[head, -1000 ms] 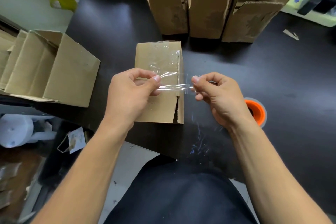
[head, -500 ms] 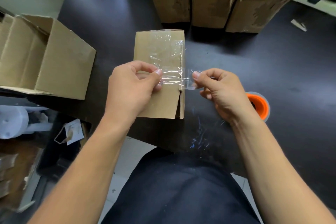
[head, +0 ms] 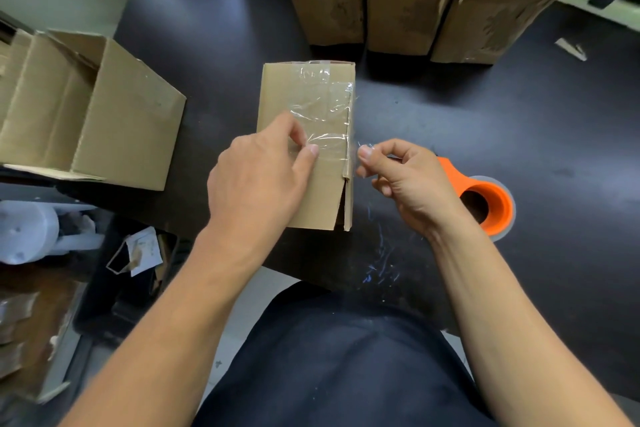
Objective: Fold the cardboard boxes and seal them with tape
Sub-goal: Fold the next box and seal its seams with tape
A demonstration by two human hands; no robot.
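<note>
A small cardboard box (head: 304, 146) lies on its side in the middle of the dark counter (head: 519, 135), directly in front of the person. Several pieces of clear tape already cover its upper face, and its near end is partly open, with a flap edge showing on the right side. The left hand (head: 259, 180) rests on top of the box; its thumb and curled fingers (head: 313, 151) press one end of a strip of clear tape (head: 329, 146) down on the cardboard. The strip runs across the top to the right edge of the box. The right hand (head: 405, 177) is just beside this edge, off the box, and its thumb and forefinger are closed in a pinch on the free end of the strip, while its other fingers are curled under. Behind the right hand an orange tape roll (head: 488, 204) lies on the counter. At the far side three open boxes (head: 401, 0) stand in a row close together, and at the left a larger open box (head: 93, 114) lies on its side. Some thin pale scratches mark the counter near its front edge.
</note>
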